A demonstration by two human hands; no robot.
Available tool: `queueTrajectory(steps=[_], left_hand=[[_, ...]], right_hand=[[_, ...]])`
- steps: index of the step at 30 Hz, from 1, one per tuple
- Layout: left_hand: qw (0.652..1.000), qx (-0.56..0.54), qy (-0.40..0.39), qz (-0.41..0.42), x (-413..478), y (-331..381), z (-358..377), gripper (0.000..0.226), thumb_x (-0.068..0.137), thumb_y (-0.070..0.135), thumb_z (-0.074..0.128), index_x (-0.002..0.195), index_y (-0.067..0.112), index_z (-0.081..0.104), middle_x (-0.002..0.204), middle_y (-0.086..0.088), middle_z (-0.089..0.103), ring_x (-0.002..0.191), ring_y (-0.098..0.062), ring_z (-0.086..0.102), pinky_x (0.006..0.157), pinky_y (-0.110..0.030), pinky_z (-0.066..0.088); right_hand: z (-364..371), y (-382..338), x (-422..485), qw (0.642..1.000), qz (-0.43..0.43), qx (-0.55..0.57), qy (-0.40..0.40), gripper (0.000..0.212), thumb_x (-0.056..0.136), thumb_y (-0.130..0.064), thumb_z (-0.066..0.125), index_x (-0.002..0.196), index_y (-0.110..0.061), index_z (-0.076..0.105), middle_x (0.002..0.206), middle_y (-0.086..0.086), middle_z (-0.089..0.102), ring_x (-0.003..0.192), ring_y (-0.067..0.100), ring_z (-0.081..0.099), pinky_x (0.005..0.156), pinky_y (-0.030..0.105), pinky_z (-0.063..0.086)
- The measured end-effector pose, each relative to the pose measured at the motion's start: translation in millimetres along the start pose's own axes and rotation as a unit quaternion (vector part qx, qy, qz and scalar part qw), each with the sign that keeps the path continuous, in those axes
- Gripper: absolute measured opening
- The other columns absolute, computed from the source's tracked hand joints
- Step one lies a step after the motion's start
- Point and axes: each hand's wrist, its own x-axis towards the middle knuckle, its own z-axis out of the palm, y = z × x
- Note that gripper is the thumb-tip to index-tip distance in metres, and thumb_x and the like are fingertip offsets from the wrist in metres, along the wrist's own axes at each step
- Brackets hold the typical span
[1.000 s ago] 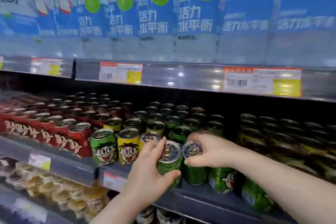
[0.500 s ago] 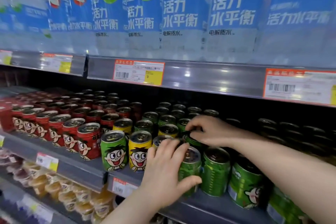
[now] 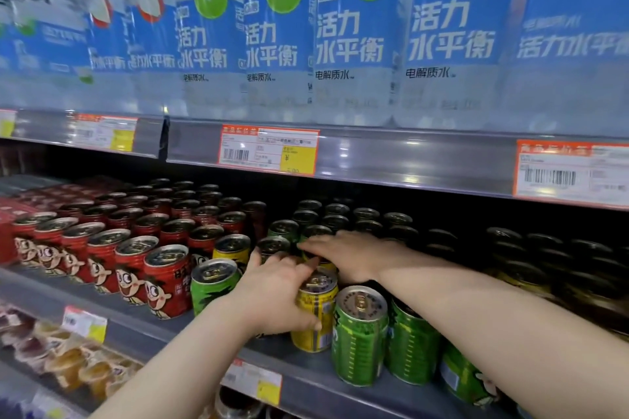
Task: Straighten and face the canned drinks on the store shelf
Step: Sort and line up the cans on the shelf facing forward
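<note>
Both our hands are at the shelf [image 3: 163, 326] of canned drinks. Our left hand [image 3: 272, 296] curls fingers and thumb round a yellow can [image 3: 315, 320], which stands upright at the shelf's front edge, just beside a green can [image 3: 360, 333] on its right. Our right hand [image 3: 343, 255] reaches over the row behind, fingers lying across the can tops; we cannot tell whether they grasp one.

Both bare forearms reach forward, the left rising from the bottom edge and the right coming in from the lower right. The left hand [image 3: 275, 296] wraps the yellow can [image 3: 321, 308] from the side, thumb low on its wall and fingers curled over its rim. The right hand [image 3: 343, 255] lies palm down just behind it, fingers stretched leftward and nearly flat.
</note>
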Motion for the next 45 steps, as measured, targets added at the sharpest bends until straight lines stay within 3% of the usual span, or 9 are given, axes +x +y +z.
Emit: queueTrajectory(steps=[6,10,16,22,30,34,37,40,45], left_hand=[[0.979,-0.184,0.084,-0.011,-1.9,-4.2,4.9,0.089,0.056,0.054,0.071,0.136,0.033,0.038,0.134,0.006,0.048,0.129,-0.017,0.039,0.115,-0.042,0.017],[0.859,-0.461,0.221,-0.028,-4.4,1.1,-9.9,0.091,0.044,0.038,0.071,0.132,0.028,0.046,0.124,0.003,0.051,0.114,-0.017,0.054,0.099,-0.033,0.044],[0.795,-0.503,0.338,-0.021,-1.8,42.4,-31.9,0.096,0.039,0.048,0.068,0.129,0.021,0.049,0.123,-0.008,0.053,0.112,-0.026,0.055,0.1,-0.039,0.044],[0.785,-0.546,0.291,0.046,-0.4,129.5,-54.0,0.084,0.046,0.035,0.079,0.125,0.023,0.053,0.121,-0.01,0.059,0.108,-0.022,0.056,0.092,-0.029,0.041],[0.777,-0.581,0.187,0.155,11.4,276.7,-64.3,0.073,0.035,0.051,0.07,0.104,0.046,0.048,0.119,0.0,0.062,0.108,-0.019,0.059,0.095,-0.039,0.048],[0.771,-0.586,0.162,0.187,11.5,333.6,-66.7,0.067,0.045,0.039,0.076,0.106,0.046,0.05,0.117,0.005,0.06,0.107,-0.013,0.057,0.092,-0.024,0.043],[0.781,-0.571,0.155,0.203,10.2,365.7,-67.0,0.077,0.057,0.032,0.083,0.125,0.04,0.047,0.121,0.006,0.054,0.111,-0.011,0.053,0.093,-0.023,0.041],[0.775,-0.566,0.148,0.239,6.7,394.3,-68.7,0.068,0.051,0.037,0.078,0.104,0.057,0.04,0.126,0.009,0.051,0.117,-0.012,0.051,0.102,-0.034,0.043],[0.795,-0.521,0.129,0.283,2.4,442.0,-66.0,0.078,0.048,0.041,0.068,0.121,0.044,0.042,0.127,0.012,0.048,0.118,-0.003,0.045,0.095,-0.005,0.033]], right_hand=[[-3.7,2.7,-11.2,0.983,0.046,0.142,0.11,0.069,0.082,-0.029,0.065,0.141,-0.028,0.03,0.148,-0.001,0.032,0.125,0.025,0.047,0.094,0.032,0.042],[-27.6,10.0,-46.4,0.942,0.127,0.218,0.22,0.083,0.072,-0.032,0.076,0.141,-0.03,0.03,0.141,0.002,0.039,0.124,0.022,0.046,0.096,0.027,0.038],[-31.6,28.9,-125.5,0.908,0.22,0.258,0.244,0.089,0.069,-0.041,0.078,0.142,-0.035,0.027,0.145,-0.004,0.041,0.131,0.017,0.041,0.104,0.024,0.035],[-22.1,59.3,-235.9,0.856,0.357,0.244,0.282,0.086,0.065,-0.053,0.075,0.138,-0.035,0.033,0.142,-0.006,0.044,0.128,0.016,0.044,0.104,0.029,0.039],[-11.6,120.1,-405.9,0.794,0.524,0.177,0.25,0.087,0.053,-0.061,0.073,0.13,-0.027,0.048,0.133,0.001,0.055,0.122,0.021,0.051,0.102,0.031,0.041],[-2.2,148.5,-476.7,0.763,0.581,0.132,0.249,0.076,0.063,-0.047,0.078,0.13,-0.026,0.048,0.134,0.005,0.055,0.122,0.024,0.051,0.097,0.03,0.042],[2.7,167.2,-504.5,0.767,0.627,-0.009,0.139,0.078,0.069,-0.053,0.07,0.136,-0.027,0.039,0.139,0.008,0.049,0.124,0.028,0.049,0.094,0.033,0.044],[16.9,189.2,-519.9,0.767,0.637,-0.077,0.023,0.085,0.067,-0.057,0.068,0.14,-0.034,0.03,0.139,0.006,0.046,0.123,0.027,0.049,0.095,0.032,0.043],[46.4,224.4,-527.9,0.78,0.616,0.093,-0.065,0.089,0.063,-0.04,0.073,0.142,-0.035,0.03,0.141,0.003,0.043,0.124,0.024,0.05,0.094,0.029,0.048]])
